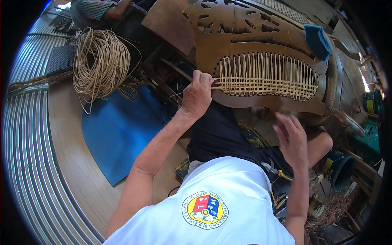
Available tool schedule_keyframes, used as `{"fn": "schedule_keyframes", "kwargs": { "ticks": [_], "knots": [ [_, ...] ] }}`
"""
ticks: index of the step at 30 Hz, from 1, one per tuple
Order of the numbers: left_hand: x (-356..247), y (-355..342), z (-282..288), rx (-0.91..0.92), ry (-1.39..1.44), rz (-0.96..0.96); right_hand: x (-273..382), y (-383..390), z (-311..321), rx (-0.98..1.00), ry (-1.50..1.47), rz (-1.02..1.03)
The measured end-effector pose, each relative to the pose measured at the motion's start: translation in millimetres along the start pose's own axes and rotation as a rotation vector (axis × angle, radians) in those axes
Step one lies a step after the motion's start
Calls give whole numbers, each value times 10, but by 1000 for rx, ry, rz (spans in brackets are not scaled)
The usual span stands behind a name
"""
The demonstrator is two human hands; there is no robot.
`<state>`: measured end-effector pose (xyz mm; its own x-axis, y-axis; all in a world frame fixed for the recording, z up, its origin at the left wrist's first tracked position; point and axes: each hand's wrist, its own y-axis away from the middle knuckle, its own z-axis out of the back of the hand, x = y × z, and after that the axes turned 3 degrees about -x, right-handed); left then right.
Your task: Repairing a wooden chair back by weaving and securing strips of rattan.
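A brown carved wooden chair frame [261, 44] lies across my lap, its oval opening strung with pale cane strands [265, 67]. Upright strands span the opening, and crosswise ones form an open weave along its near half. At the panel's left end my left hand [197, 94] is closed in a pinch on the cane strands that run out from the weave. My right hand [292, 136] is in the air just below the frame's near edge, thumb and fingers apart. Its fingertips are blurred, and nothing shows in its grasp.
A big coil of cane [102, 61] hangs at the left above a blue sheet [122, 130]. Yellow-handled pliers [281, 174] rest by my right side, near a dark bucket [339, 169]. A blue cloth [317, 41] sits on the frame's far right. Another person's arm [117, 9] shows at the top left.
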<state>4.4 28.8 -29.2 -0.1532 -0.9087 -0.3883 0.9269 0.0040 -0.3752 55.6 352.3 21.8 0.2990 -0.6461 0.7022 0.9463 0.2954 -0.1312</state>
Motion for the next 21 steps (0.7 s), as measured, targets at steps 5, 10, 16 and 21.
{"fn": "schedule_keyframes", "kwargs": {
  "ticks": [5, 10, 16, 21],
  "knots": [
    [-18, -53, 45, 24, 190, 137, 321, -1058, -866, -198, -187, 310],
    [-26, -42, 42, 14, 253, 196, 351, -1470, -1239, -165, -70, 465],
    [-44, -55, 72, 24, 327, 228, 292, -1456, -1345, -160, -52, 504],
    [-72, -70, 129, 50, 360, 303, 280, -1462, -1394, -174, 21, 520]
  ]
}}
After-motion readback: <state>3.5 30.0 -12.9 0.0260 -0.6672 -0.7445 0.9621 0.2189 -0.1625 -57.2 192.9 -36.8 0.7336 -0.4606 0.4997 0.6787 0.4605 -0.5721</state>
